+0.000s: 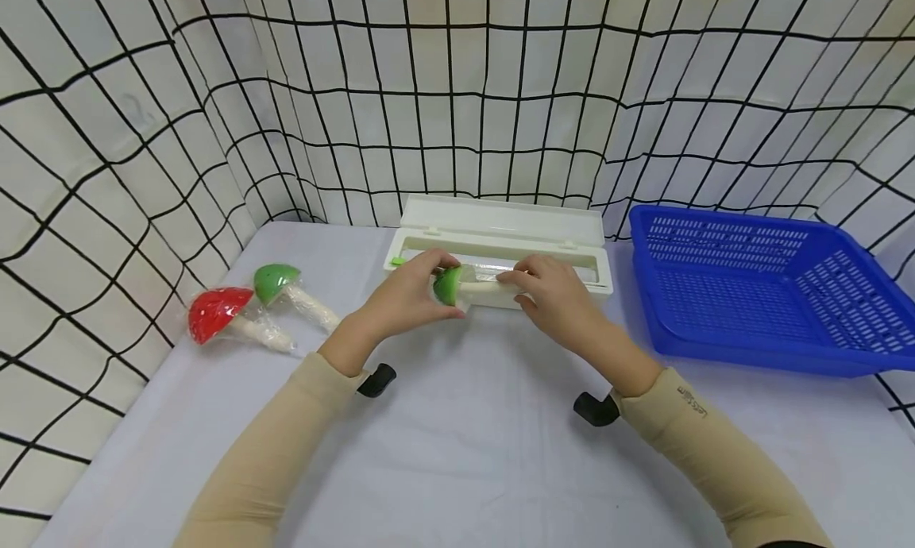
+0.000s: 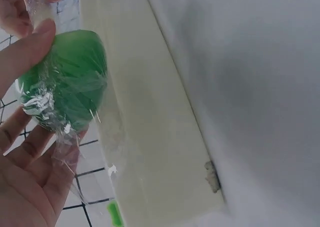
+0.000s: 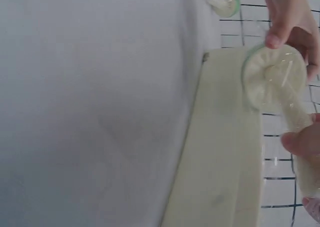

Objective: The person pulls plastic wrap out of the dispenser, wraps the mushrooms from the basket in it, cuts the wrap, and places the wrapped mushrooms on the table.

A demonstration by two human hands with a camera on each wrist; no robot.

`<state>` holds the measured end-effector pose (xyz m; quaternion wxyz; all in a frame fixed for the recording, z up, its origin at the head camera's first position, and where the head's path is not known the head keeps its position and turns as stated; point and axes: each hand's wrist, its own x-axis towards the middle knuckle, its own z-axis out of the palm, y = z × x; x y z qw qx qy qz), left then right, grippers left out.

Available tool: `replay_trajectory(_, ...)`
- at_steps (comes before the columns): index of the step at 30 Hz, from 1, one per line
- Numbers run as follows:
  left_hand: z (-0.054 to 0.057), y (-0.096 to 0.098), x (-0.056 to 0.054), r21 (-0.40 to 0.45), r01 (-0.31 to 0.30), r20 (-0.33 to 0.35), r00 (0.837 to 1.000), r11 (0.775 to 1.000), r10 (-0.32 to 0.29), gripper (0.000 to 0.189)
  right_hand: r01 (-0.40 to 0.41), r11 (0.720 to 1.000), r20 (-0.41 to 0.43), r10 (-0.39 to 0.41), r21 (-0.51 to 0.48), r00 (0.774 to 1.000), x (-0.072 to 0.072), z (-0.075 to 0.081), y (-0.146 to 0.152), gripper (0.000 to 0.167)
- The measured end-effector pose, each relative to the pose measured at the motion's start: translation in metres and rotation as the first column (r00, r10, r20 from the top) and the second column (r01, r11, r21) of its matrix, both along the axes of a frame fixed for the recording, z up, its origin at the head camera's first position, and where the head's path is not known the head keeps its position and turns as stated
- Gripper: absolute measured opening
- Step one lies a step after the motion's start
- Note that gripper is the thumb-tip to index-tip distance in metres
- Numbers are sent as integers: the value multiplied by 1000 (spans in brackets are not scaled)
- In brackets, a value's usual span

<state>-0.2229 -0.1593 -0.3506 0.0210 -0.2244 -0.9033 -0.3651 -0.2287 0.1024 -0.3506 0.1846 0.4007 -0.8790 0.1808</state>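
A mushroom model with a green cap [image 1: 446, 287], wrapped in clear film, is between both hands, over the front of a long white box [image 1: 493, 296]. My left hand [image 1: 407, 292] holds the cap, thumb on one side and fingers on the other. In the left wrist view, loose film bunches on the green cap [image 2: 75, 82] near those fingers. With thumb and fingers, my right hand [image 1: 554, 295] grips the pale stem [image 3: 289, 99]. The white box's lid [image 1: 500, 218] is raised at the back, and a green tab [image 1: 398, 261] shows at its left end.
Two more film-wrapped mushrooms, one red-capped [image 1: 218, 311] and one green-capped [image 1: 275, 282], lie on the left of the white tabletop [image 1: 457, 437]. A blue plastic basket [image 1: 758, 349] stands at right. Black netting [image 1: 486, 95] over white cloth surrounds the back and sides.
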Motion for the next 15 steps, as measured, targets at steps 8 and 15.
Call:
replay_trajectory(8,-1,0,-2,25,-9,6,1000,1000,9,62,25,1000,-39,-25,-8,999,-3,-8,-2,40)
replay_trajectory(15,-2,2,-1,-19,-21,12,1000,1000,22,60,28,1000,-10,-28,-10,1000,-1,-13,-2,39)
